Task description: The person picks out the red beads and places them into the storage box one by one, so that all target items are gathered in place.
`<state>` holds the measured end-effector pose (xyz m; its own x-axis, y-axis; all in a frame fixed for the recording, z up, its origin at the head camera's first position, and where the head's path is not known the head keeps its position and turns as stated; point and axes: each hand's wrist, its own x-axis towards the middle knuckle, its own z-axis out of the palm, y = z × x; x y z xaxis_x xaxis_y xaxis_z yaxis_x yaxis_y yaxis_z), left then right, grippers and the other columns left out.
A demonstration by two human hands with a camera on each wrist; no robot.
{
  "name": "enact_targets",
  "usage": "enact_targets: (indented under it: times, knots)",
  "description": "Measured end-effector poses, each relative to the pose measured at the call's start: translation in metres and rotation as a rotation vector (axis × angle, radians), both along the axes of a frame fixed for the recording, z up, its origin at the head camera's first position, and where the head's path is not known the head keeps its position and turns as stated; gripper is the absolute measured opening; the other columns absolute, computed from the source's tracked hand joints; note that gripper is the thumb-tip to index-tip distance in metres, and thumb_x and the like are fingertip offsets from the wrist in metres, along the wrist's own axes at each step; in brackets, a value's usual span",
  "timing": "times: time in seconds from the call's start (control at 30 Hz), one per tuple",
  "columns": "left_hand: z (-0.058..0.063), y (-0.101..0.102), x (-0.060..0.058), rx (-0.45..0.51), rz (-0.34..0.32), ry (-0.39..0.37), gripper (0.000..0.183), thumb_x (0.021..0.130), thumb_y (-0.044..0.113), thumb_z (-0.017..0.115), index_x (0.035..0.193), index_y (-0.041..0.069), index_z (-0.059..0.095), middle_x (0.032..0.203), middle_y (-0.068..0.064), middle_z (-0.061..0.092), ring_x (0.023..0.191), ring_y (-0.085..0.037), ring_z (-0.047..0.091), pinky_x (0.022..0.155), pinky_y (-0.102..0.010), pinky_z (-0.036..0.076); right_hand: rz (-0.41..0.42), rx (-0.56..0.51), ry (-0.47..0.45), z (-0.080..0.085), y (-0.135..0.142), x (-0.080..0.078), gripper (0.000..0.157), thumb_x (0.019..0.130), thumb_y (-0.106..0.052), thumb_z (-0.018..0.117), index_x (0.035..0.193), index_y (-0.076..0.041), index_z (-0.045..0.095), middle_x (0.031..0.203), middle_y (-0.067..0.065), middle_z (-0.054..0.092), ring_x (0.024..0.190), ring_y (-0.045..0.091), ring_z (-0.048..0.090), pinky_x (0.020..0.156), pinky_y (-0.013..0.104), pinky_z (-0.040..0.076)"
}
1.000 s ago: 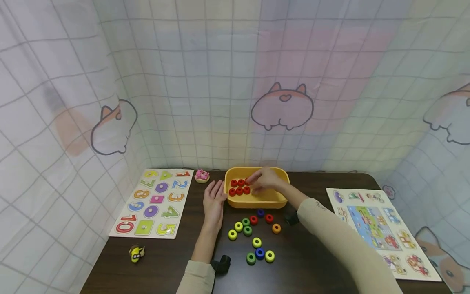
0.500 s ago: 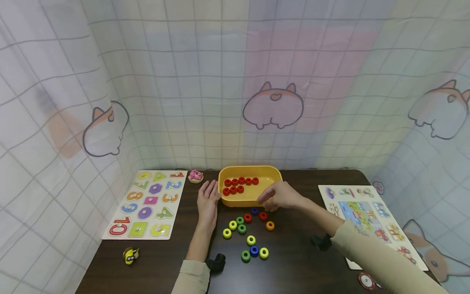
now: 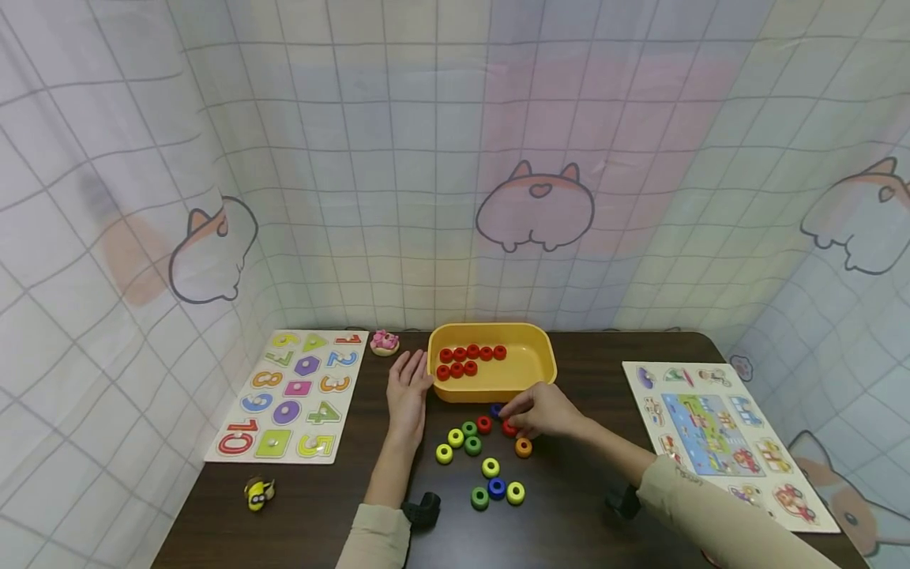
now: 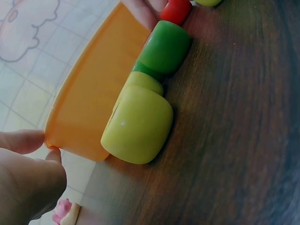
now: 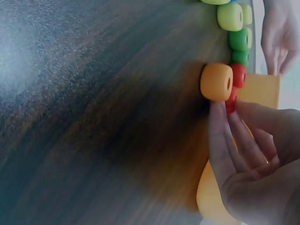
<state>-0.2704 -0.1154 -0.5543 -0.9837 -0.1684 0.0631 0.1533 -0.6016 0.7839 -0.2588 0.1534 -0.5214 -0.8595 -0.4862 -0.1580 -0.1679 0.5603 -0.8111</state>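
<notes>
My right hand (image 3: pixel 550 411) pinches a red bead (image 5: pixel 231 102) between thumb and fingers, low over the table just in front of the yellow tray (image 3: pixel 522 371). Beside those fingertips lie an orange bead (image 3: pixel 523 448) and a blue bead (image 3: pixel 495 410), partly covered by the hand. Along the tray's left end, my left hand (image 3: pixel 407 395) rests with fingers extended; in the left wrist view its fingertips touch the rim. Inside the tray, several red beads (image 3: pixel 460 353) sit in two rows toward the left. Another red bead (image 3: pixel 483 425) lies on the table.
Green beads (image 3: pixel 472 446), yellow beads (image 3: pixel 490 467) and a blue bead (image 3: pixel 497 488) are scattered nearer me. A number puzzle board (image 3: pixel 287 395) lies left, a picture puzzle board (image 3: pixel 718 435) right. A pink figure (image 3: pixel 385 343) and a yellow figure (image 3: pixel 259 493) stand at the left.
My right hand has come out of the tray, over its front rim, and down to a red bead on the table, which it now pinches. The left hand has stayed at the tray.
</notes>
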Motion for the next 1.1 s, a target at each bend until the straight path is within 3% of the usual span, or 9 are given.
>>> enact_targets:
  times: [0.2,0.4,0.57,0.67,0.8,0.93,1.1]
  knots:
    - [-0.008,0.000,-0.004,0.004,0.014,-0.008,0.067,0.091,-0.019,0.049,0.148,0.007,0.026,0.155,-0.023,0.029,0.141,-0.027,0.036,0.113,-0.043,0.033,-0.005,-0.048,-0.078,0.007,0.003,-0.001,0.017,0.086,-0.001,0.071,0.102,-0.001,0.075,0.092,0.014,0.074,0.070,0.028,0.072,0.062,0.042,0.060]
    - [-0.014,0.001,-0.008,-0.018,0.035,-0.018,0.066,0.091,-0.017,0.049,0.148,0.009,0.028,0.153,-0.019,0.034,0.139,-0.024,0.040,0.112,-0.041,0.035,-0.026,-0.108,-0.146,0.040,0.000,-0.008,0.018,0.087,-0.003,0.071,0.104,0.000,0.074,0.091,0.016,0.074,0.073,0.034,0.072,0.069,0.050,0.059]
    - [-0.003,0.000,-0.004,-0.001,0.005,-0.028,0.068,0.090,-0.019,0.048,0.149,0.005,0.023,0.154,-0.022,0.031,0.141,-0.028,0.036,0.114,-0.047,0.030,-0.014,-0.116,-0.120,0.070,-0.005,-0.027,0.021,0.087,-0.003,0.070,0.108,0.001,0.073,0.095,0.016,0.074,0.078,0.038,0.072,0.072,0.051,0.058]
    - [0.002,-0.001,-0.001,0.014,-0.019,-0.025,0.069,0.090,-0.020,0.047,0.150,0.004,0.021,0.155,-0.023,0.028,0.143,-0.030,0.033,0.114,-0.048,0.028,-0.017,-0.122,-0.120,0.078,-0.010,-0.046,0.022,0.088,-0.001,0.069,0.109,0.002,0.071,0.098,0.018,0.073,0.083,0.042,0.071,0.073,0.050,0.059]
    - [0.000,-0.001,-0.003,0.029,-0.010,-0.022,0.069,0.090,-0.020,0.048,0.149,0.006,0.024,0.155,-0.023,0.029,0.143,-0.029,0.034,0.114,-0.046,0.029,-0.050,-0.116,-0.153,0.072,-0.023,-0.076,0.024,0.088,0.001,0.067,0.112,0.005,0.070,0.099,0.021,0.072,0.086,0.043,0.070,0.074,0.048,0.059]
    - [-0.007,0.000,-0.007,0.013,0.024,-0.023,0.068,0.090,-0.019,0.050,0.148,0.008,0.028,0.153,-0.020,0.034,0.140,-0.025,0.039,0.113,-0.044,0.033,-0.119,-0.104,-0.183,0.053,-0.036,-0.103,0.027,0.086,0.002,0.069,0.113,0.006,0.069,0.099,0.023,0.072,0.086,0.043,0.070,0.079,0.053,0.056]
    - [-0.013,0.002,-0.009,-0.008,0.047,-0.033,0.066,0.089,-0.018,0.051,0.146,0.011,0.031,0.152,-0.019,0.037,0.137,-0.022,0.043,0.111,-0.041,0.036,-0.175,-0.071,-0.200,0.026,-0.047,-0.116,0.026,0.085,0.005,0.068,0.111,0.006,0.070,0.100,0.023,0.071,0.084,0.042,0.070,0.078,0.052,0.057]
